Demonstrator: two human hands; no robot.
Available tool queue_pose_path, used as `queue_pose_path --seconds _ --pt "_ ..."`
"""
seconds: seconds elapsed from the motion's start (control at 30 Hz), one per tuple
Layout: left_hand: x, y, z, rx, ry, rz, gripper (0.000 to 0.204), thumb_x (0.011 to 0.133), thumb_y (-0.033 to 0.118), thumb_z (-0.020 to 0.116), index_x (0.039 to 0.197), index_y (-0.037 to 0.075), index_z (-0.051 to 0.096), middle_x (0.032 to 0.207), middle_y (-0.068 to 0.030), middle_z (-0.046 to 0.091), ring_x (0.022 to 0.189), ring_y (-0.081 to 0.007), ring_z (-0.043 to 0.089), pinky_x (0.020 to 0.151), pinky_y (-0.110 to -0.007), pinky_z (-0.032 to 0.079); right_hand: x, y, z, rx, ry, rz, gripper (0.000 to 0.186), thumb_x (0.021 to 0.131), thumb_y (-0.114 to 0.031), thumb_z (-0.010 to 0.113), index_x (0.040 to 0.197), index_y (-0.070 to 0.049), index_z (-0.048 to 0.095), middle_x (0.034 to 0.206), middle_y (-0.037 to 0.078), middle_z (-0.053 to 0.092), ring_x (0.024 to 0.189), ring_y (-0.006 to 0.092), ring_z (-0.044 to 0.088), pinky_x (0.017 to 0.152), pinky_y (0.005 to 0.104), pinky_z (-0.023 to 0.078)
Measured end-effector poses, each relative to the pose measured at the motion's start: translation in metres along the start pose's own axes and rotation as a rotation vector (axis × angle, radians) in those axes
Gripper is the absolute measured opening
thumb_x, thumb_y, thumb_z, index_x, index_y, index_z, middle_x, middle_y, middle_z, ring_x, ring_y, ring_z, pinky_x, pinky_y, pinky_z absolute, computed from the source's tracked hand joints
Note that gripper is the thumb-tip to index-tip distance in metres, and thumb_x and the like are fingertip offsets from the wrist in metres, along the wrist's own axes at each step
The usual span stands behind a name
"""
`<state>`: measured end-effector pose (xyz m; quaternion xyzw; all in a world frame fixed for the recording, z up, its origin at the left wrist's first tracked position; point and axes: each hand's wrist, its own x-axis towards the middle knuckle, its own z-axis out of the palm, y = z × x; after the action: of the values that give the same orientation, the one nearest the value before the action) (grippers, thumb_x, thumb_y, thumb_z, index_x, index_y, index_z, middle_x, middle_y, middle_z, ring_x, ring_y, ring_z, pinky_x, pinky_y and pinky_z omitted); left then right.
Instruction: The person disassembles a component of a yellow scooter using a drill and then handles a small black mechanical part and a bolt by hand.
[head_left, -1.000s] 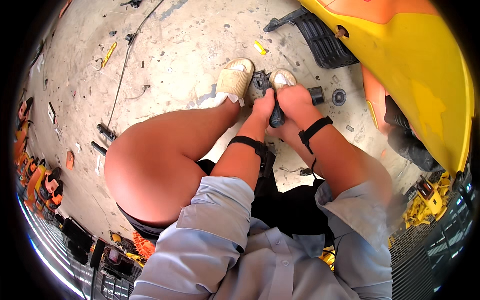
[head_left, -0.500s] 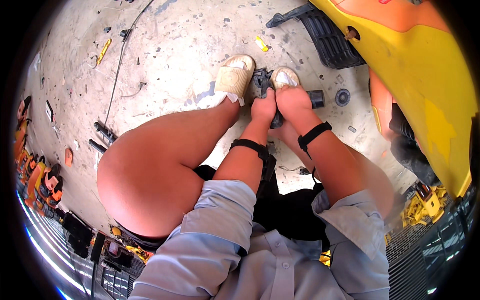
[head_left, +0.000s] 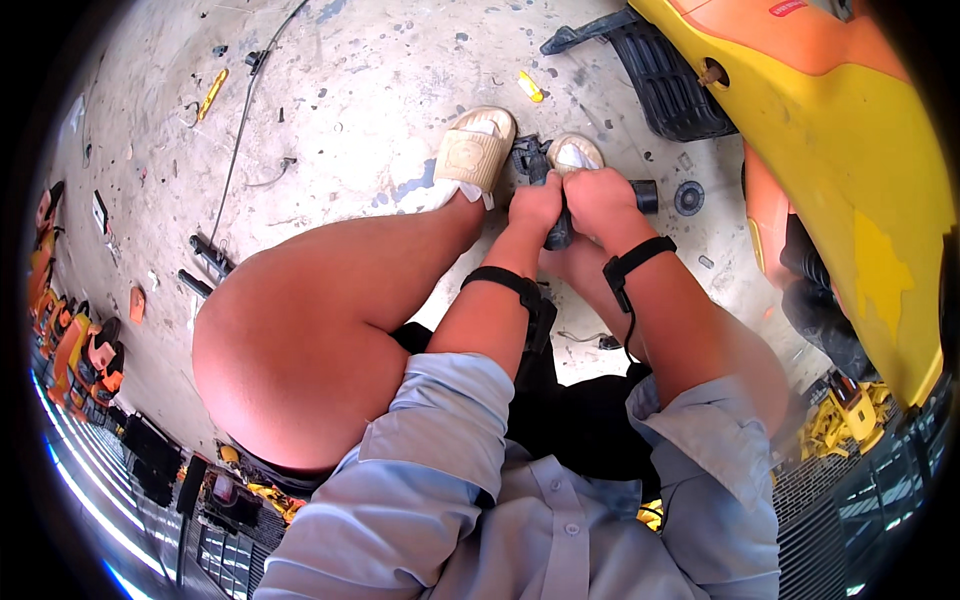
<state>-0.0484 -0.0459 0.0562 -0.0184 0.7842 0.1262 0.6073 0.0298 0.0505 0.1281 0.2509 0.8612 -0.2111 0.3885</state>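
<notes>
My left hand [head_left: 536, 206] is closed around a long black part [head_left: 559, 235] whose exact kind I cannot make out. The part's rounded lower end sticks out below the fingers, and a narrower length [head_left: 537, 166] shows above them. My right hand [head_left: 600, 203] is pressed against the left one, its fingers curled in at the same part; what lies inside them is hidden. A black cylinder [head_left: 646, 196] shows just right of my right hand, and I cannot tell whether it joins the held part. Beyond the hands, between the sandals, is a dark ribbed piece [head_left: 526, 152].
A black ring-shaped disc [head_left: 689, 198] lies on the concrete floor to the right. A large yellow and orange panel [head_left: 850, 150] and a black ribbed footrest [head_left: 665, 80] stand at the right. My beige sandal [head_left: 474, 150] is ahead. A cable [head_left: 240, 130] and yellow cutter [head_left: 212, 95] lie left.
The view has shifted slightly. Both hands remain together at the black part, with only a small change in the right wrist's angle.
</notes>
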Motion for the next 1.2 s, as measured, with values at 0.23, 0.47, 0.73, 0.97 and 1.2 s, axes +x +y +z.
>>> queue_pose_path --seconds 0.23,0.47,0.73,0.97,1.2 --pt "0.012 0.000 0.008 -0.070 -0.001 -0.026 0.079 0.094 0.059 0.053 0.126 -0.013 0.064 0.133 -0.0291 0.063 0.125 -0.0390 0.061 0.103 -0.042 0.046 0.009 0.009 -0.008 -0.017 -0.048 -0.032 0.022 0.077 -0.013 0.071 0.098 -0.009 0.075 0.095 0.012 0.076 0.089 0.0321 0.074 0.080 0.0422 0.059" --pt "-0.002 0.003 0.010 -0.057 0.042 -0.033 0.088 0.091 0.066 0.054 0.129 -0.013 0.061 0.132 -0.0330 0.062 0.127 -0.0417 0.060 0.105 -0.043 0.046 0.016 0.012 0.011 -0.073 -0.017 -0.051 0.015 0.085 -0.015 0.065 0.095 -0.011 0.076 0.095 0.010 0.077 0.091 0.0248 0.074 0.080 0.0385 0.056" --pt "-0.004 -0.020 0.010 0.009 0.125 0.022 0.084 0.091 0.064 0.055 0.127 -0.012 0.059 0.126 -0.0335 0.064 0.122 -0.0443 0.062 0.104 -0.046 0.047 0.014 -0.010 0.066 -0.187 0.167 0.005 0.018 0.091 -0.018 0.057 0.102 -0.008 0.067 0.096 0.010 0.074 0.089 0.0233 0.072 0.079 0.0397 0.053" --pt "0.013 -0.050 0.011 -0.082 0.149 0.173 0.078 0.094 0.063 0.056 0.121 -0.009 0.064 0.119 -0.0335 0.067 0.117 -0.0439 0.064 0.100 -0.044 0.048 0.015 -0.041 0.088 -0.348 0.204 0.096 0.018 0.093 -0.019 0.057 0.103 -0.007 0.065 0.092 0.010 0.067 0.082 0.0272 0.068 0.074 0.0479 0.053" --pt "0.046 -0.083 0.017 -0.153 0.112 0.232 0.075 0.096 0.063 0.055 0.121 -0.007 0.064 0.115 -0.0300 0.069 0.112 -0.0371 0.067 0.098 -0.042 0.049 0.020 -0.066 0.089 -0.534 0.082 0.127 0.025 0.093 -0.021 0.057 0.109 -0.003 0.062 0.095 0.013 0.064 0.087 0.0291 0.065 0.070 0.0518 0.054"
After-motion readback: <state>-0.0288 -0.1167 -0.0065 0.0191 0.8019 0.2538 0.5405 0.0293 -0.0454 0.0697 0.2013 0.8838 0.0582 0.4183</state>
